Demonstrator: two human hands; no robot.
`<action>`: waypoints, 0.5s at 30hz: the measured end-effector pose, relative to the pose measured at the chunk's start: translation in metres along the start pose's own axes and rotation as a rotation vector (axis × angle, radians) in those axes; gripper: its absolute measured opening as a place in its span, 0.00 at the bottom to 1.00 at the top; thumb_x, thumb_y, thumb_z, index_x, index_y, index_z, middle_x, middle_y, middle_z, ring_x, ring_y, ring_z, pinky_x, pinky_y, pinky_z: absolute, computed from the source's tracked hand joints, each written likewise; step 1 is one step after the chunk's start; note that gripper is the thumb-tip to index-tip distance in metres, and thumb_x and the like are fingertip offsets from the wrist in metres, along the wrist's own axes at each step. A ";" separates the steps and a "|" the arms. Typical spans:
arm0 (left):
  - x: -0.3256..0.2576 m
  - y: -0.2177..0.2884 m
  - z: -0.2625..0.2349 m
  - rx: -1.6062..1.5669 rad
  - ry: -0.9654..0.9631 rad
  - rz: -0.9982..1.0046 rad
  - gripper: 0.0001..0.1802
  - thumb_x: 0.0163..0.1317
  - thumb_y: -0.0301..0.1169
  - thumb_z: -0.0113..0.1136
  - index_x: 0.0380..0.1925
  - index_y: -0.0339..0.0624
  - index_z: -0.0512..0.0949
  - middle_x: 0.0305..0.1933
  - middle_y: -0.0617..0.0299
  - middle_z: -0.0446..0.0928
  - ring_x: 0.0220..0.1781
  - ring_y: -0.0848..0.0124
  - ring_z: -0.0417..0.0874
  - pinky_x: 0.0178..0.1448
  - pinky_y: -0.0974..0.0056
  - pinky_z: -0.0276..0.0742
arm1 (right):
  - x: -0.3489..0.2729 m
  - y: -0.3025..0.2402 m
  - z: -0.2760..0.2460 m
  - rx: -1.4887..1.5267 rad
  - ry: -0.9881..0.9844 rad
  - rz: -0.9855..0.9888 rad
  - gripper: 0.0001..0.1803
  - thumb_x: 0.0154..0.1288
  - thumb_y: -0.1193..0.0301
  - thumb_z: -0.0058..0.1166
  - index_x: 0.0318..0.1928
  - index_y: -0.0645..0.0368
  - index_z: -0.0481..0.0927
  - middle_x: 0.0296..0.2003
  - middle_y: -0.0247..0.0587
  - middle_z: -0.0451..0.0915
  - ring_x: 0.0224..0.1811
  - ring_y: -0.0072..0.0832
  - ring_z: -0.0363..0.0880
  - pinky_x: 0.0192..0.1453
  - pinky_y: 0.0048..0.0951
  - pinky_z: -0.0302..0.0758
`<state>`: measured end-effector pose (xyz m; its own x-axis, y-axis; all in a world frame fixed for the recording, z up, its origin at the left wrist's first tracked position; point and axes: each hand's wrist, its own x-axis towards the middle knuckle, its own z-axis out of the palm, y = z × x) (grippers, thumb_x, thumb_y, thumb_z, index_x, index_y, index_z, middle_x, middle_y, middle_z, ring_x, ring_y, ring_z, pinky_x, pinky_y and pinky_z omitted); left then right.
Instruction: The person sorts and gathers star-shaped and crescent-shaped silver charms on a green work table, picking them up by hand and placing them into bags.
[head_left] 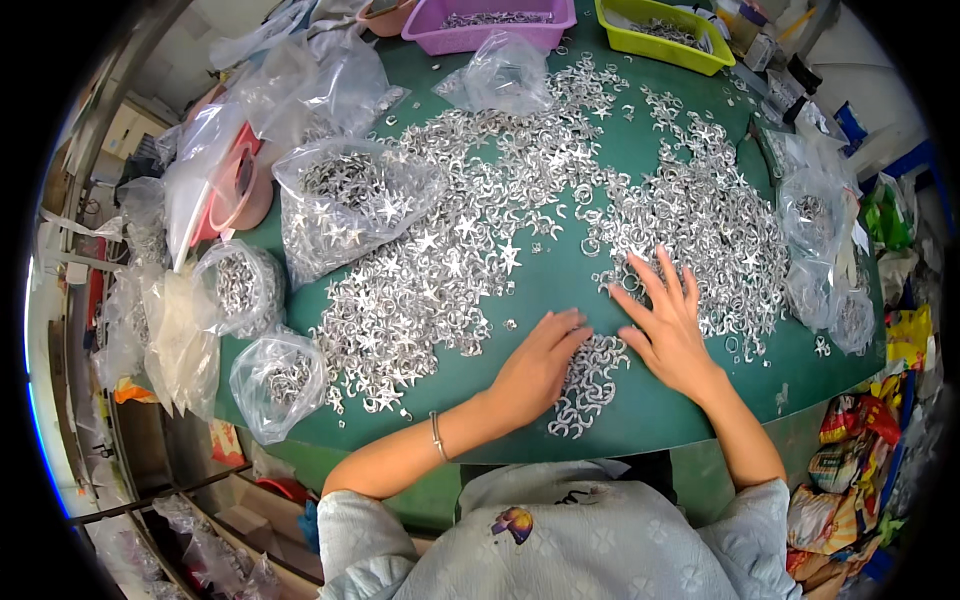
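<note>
Green table (560, 290) strewn with silver pieces (450, 250); my left hand (538, 362) and right hand (668, 325) lie flat, unclenched, a small pile (588, 385) at six o'clock between them.

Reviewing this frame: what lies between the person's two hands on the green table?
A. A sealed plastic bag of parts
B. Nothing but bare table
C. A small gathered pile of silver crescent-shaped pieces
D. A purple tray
C: a small pile of silver crescent pieces lies on the green table, between the left hand and the right hand, whose fingers are spread flat.
</note>
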<state>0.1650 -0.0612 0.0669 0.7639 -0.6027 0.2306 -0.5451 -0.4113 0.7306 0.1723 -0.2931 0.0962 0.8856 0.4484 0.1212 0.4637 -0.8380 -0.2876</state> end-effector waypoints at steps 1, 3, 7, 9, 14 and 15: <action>0.004 -0.001 0.001 -0.017 0.054 -0.004 0.26 0.56 0.13 0.52 0.57 0.35 0.70 0.65 0.47 0.67 0.69 0.49 0.66 0.74 0.48 0.58 | 0.004 0.002 0.007 -0.026 0.026 0.005 0.26 0.60 0.60 0.60 0.59 0.50 0.75 0.71 0.44 0.54 0.76 0.52 0.43 0.71 0.64 0.44; 0.009 -0.004 -0.002 -0.013 0.084 -0.036 0.25 0.57 0.13 0.52 0.57 0.35 0.70 0.64 0.47 0.67 0.69 0.49 0.66 0.74 0.48 0.59 | 0.009 -0.001 0.010 -0.053 0.030 -0.021 0.26 0.60 0.59 0.59 0.59 0.49 0.76 0.71 0.44 0.55 0.76 0.52 0.44 0.71 0.64 0.44; 0.001 -0.011 -0.003 -0.004 0.106 -0.067 0.24 0.59 0.14 0.52 0.58 0.35 0.70 0.64 0.47 0.68 0.69 0.49 0.66 0.73 0.48 0.59 | -0.010 -0.015 -0.002 0.079 -0.140 -0.088 0.25 0.61 0.59 0.59 0.58 0.50 0.77 0.71 0.44 0.56 0.75 0.51 0.45 0.71 0.64 0.45; 0.006 -0.002 0.001 -0.009 0.059 -0.029 0.23 0.60 0.17 0.54 0.58 0.36 0.70 0.64 0.47 0.67 0.69 0.50 0.65 0.73 0.47 0.59 | -0.004 -0.008 -0.001 0.036 -0.027 0.000 0.24 0.61 0.59 0.59 0.57 0.50 0.78 0.70 0.44 0.57 0.75 0.51 0.45 0.71 0.64 0.45; 0.012 0.003 0.010 0.195 -0.146 0.115 0.23 0.61 0.26 0.59 0.58 0.38 0.71 0.66 0.49 0.66 0.71 0.52 0.63 0.72 0.46 0.60 | 0.019 0.008 0.010 -0.083 0.070 -0.008 0.25 0.61 0.59 0.59 0.59 0.50 0.76 0.70 0.44 0.57 0.75 0.51 0.46 0.71 0.63 0.46; 0.010 0.002 0.009 0.195 -0.157 0.120 0.24 0.61 0.27 0.59 0.58 0.38 0.71 0.67 0.49 0.66 0.71 0.52 0.63 0.72 0.45 0.60 | 0.017 0.006 0.010 -0.045 0.035 -0.008 0.26 0.61 0.59 0.59 0.60 0.46 0.76 0.70 0.43 0.58 0.75 0.50 0.46 0.71 0.63 0.47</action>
<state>0.1686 -0.0742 0.0650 0.6349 -0.7477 0.1945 -0.6966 -0.4450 0.5628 0.1898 -0.2872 0.0869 0.8817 0.4449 0.1571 0.4711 -0.8477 -0.2438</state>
